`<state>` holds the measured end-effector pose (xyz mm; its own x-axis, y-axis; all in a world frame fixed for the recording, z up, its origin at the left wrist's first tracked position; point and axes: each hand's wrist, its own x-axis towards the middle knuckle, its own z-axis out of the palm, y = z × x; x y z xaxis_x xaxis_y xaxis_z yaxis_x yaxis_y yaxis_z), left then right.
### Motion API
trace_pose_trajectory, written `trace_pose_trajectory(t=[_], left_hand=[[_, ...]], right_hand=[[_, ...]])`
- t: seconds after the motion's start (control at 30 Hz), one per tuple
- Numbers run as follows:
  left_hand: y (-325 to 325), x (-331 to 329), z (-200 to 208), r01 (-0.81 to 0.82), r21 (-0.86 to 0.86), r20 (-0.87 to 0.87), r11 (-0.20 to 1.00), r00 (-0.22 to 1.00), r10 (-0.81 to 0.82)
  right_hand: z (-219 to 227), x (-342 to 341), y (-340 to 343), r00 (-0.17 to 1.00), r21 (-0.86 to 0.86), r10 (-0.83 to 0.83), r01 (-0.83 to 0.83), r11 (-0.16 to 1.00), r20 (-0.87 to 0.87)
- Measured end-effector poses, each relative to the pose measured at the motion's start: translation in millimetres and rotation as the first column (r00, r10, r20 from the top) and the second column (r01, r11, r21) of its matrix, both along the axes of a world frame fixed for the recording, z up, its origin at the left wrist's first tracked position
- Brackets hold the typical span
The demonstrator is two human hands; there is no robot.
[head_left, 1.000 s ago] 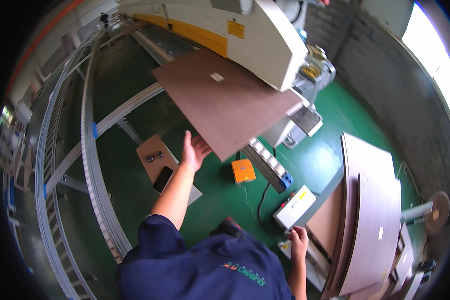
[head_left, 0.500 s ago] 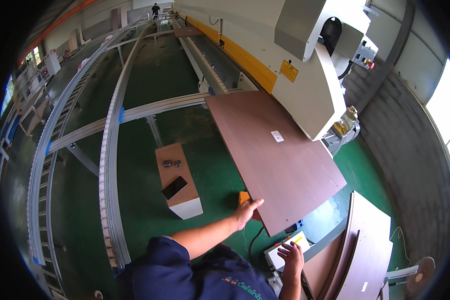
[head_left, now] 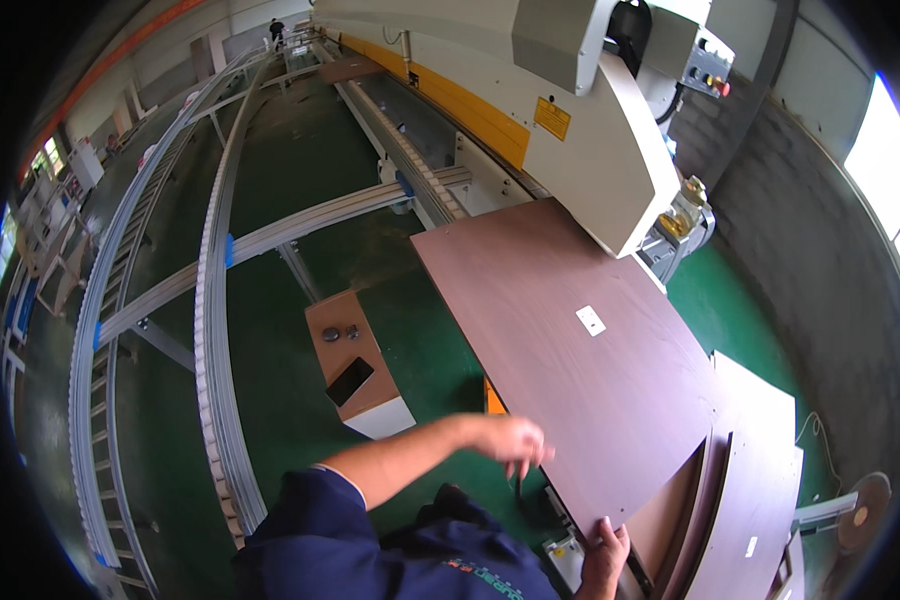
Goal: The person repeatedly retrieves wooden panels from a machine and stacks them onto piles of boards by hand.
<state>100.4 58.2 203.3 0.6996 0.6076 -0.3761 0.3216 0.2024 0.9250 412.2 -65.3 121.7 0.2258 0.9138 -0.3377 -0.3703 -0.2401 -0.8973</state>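
A long brown wood-grain board with a small white label slants from the machine's side toward me. Its near corner is held by my right hand, thumb on top and the other fingers mostly hidden beneath. My left hand hovers at the board's left edge, slightly blurred, with its fingers hanging loose and nothing in them. The far part of the board lies beside the machine's pale housing.
The large edge-processing machine has a yellow strip along its side. Left of the board, roller rails run away. A box bears a phone and two small dark objects. Stacked boards lie at right. A person stands far off.
The board has come nearer to me and to the right. My right hand, free before, now grips its near corner. My left hand has let go of the edge.
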Motion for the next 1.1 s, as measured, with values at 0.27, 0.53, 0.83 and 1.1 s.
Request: trace_pose_trajectory(t=[0.27, 0.53, 0.83, 1.1], left_hand=[[150.1, -145.3, -50.8, -0.060, 0.980, -0.171, 0.191, 0.244, 0.955], [208.1, -158.4, -54.4, -0.188, 0.726, -0.567, 0.662, 0.380, 0.730], [150.5, -106.3, -69.9, -0.514, 0.594, -0.289, 0.619, 0.582, 0.760], [88.7, 10.7, -45.1, -0.599, 0.031, 0.012, 0.800, 0.801, 0.599]], right_hand=[[46.9, 49.2, -37.5, 0.999, -0.213, -0.029, 0.033, 0.977, 0.024], [35.8, 106.1, -42.3, 0.863, -0.160, -0.318, 0.405, 0.900, 0.393], [58.3, 125.4, -92.9, 0.638, -0.486, 0.023, 0.562, 0.669, 0.770], [86.3, 131.8, -227.2, 0.444, -0.386, -0.105, 0.856, 0.343, 0.890]])
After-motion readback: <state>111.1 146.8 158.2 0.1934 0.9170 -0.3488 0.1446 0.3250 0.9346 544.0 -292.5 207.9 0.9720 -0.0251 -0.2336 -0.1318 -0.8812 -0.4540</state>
